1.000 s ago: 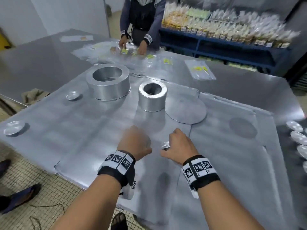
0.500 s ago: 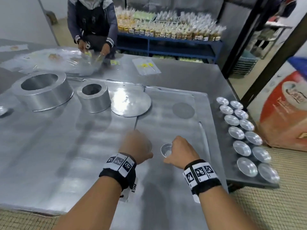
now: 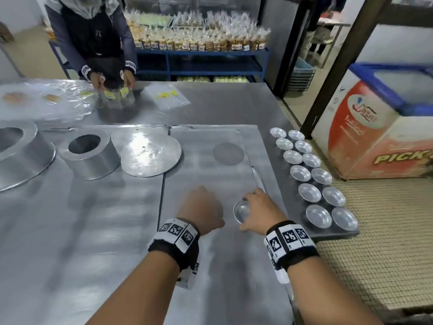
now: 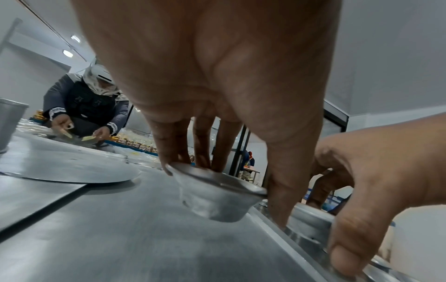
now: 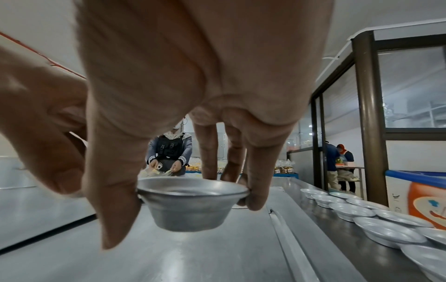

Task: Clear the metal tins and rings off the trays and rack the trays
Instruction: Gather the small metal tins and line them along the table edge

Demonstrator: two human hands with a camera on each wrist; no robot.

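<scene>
Each hand holds one small metal tin just above the right flat tray (image 3: 210, 177). My left hand (image 3: 203, 207) pinches its tin (image 4: 217, 197) by the rim, tilted; in the head view that tin is hidden under the hand. My right hand (image 3: 255, 208) grips the rim of the other tin (image 3: 241, 212) (image 5: 190, 206), which is level, near the tray's right edge. On the left tray (image 3: 93, 231) stand a large ring (image 3: 21, 153) and a smaller ring (image 3: 91, 156), with a round metal disc (image 3: 150, 156) beside them.
Several tins sit in two rows (image 3: 314, 177) along the table's right edge. A small dark disc (image 3: 228, 154) lies on the right tray. Another person (image 3: 93, 38) handles plastic bags (image 3: 44, 104) at the far side. A freezer (image 3: 375, 127) stands right of the table.
Both hands have carried their tins to the right, from the seam between the trays onto the right tray. The view has swung right, bringing the rows of tins into sight.
</scene>
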